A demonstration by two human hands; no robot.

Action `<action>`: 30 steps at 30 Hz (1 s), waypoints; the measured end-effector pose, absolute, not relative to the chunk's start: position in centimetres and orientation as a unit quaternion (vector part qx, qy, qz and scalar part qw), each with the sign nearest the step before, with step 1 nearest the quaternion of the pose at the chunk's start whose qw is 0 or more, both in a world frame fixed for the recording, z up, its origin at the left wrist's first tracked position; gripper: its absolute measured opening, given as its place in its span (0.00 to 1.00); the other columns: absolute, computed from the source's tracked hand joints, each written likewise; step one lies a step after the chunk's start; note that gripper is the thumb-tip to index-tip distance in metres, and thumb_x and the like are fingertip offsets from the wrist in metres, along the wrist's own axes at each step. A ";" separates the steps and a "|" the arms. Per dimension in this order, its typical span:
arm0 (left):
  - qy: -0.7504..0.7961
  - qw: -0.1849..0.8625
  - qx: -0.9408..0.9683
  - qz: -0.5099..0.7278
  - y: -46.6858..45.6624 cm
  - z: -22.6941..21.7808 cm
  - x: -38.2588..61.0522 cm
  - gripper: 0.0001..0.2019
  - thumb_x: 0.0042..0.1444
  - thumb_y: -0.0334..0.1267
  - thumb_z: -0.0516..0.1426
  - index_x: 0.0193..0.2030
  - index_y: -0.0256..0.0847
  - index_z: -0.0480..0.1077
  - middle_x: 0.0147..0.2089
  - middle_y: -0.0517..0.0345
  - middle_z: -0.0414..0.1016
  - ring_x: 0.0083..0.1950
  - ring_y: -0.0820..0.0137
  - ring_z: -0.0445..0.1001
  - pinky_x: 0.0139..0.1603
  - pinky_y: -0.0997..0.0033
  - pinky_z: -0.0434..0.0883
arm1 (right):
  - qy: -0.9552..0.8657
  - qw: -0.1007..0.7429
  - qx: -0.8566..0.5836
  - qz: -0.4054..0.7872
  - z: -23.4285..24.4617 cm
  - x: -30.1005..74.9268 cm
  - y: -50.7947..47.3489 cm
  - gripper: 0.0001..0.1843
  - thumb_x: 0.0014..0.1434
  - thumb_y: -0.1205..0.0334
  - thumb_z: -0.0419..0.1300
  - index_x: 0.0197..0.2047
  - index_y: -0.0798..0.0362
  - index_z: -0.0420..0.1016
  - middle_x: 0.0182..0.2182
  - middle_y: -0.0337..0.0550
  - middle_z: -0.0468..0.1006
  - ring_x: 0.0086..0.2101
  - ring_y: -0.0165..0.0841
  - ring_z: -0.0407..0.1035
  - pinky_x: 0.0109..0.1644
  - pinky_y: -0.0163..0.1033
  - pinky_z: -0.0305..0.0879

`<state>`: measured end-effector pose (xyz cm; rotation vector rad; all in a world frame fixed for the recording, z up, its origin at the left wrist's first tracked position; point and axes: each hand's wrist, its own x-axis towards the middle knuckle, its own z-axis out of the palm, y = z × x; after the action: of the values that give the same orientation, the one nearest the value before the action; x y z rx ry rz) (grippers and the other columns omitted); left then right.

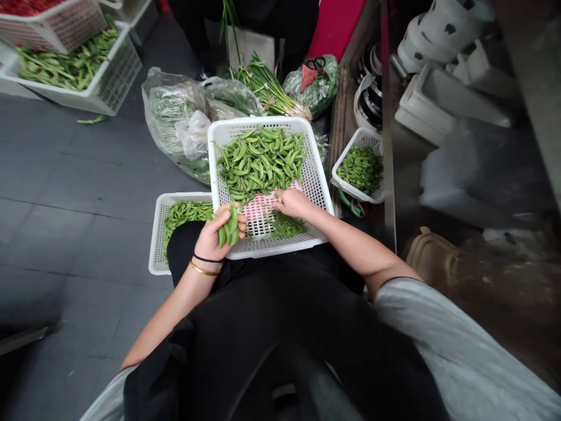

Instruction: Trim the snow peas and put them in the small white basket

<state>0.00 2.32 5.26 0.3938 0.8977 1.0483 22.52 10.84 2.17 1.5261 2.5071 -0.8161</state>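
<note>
On my lap rests a white plastic basket [322,175] with a pile of snap pea pods [263,158] in its far half. My left hand [213,234] is closed around several pea pods [228,228] at the basket's near left edge. Inside the basket, my right hand [291,203] hovers or rests between the pile and a small heap of green trimmings [287,225]. Its fingers are bent together, and whatever they pinch is hidden. A lower white basket [158,234] beside my left leg holds more green pods [188,211].
Plastic bags of greens [175,111] and a bunch of green onions [272,88] lie beyond the basket. Scissors [314,63] lie on a bag. A small basket [362,137] of leafy greens stands right. Crates [105,88] stand far left. Another person's dark-clothed legs are ahead.
</note>
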 end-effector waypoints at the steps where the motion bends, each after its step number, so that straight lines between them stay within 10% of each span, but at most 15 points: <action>1: 0.396 0.769 0.183 0.469 2.1 5.2 0.3 0.15 0.46 0.38 0.62 0.41 0.38 0.69 0.26 0.58 0.73 0.24 0.72 0.71 0.22 0.73 0.70 | 0.819 0.016 0.515 -0.253 1.9 21.6 11.7 0.17 0.61 0.58 0.56 0.48 0.60 0.72 0.44 0.56 0.76 0.44 0.40 0.70 0.44 0.40 0.65; 9: 0.364 0.807 0.163 0.436 1.3 4.6 1.0 0.16 0.48 0.38 0.64 0.25 0.38 0.58 0.19 0.68 0.53 0.17 0.82 0.55 0.15 0.82 0.54 | 0.817 -0.017 0.507 -0.275 1.5 17.9 13.8 0.19 0.62 0.56 0.56 0.54 0.57 0.66 0.50 0.48 0.70 0.46 0.36 0.68 0.48 0.47 0.68; 21: 0.507 0.684 0.260 0.456 0.7 3.7 2.6 0.16 0.42 0.41 0.67 0.28 0.35 0.65 0.17 0.65 0.64 0.14 0.80 0.58 0.13 0.80 0.56 | 0.905 -0.030 0.357 -0.228 4.9 20.1 4.9 0.13 0.64 0.61 0.48 0.36 0.58 0.70 0.31 0.46 0.75 0.30 0.30 0.67 0.32 0.34 0.57; 30: 0.362 0.816 0.326 0.312 -1.3 5.4 1.5 0.13 0.43 0.37 0.66 0.33 0.32 0.72 0.18 0.60 0.66 0.15 0.80 0.58 0.14 0.80 0.57 | 0.870 -0.201 0.273 -0.358 8.2 23.4 2.9 0.13 0.65 0.59 0.47 0.32 0.54 0.65 0.24 0.37 0.70 0.26 0.26 0.65 0.33 0.32 0.59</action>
<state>1.50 -1.25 5.40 0.6949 0.7728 0.6647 23.36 2.90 8.24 0.9882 3.1495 -1.2973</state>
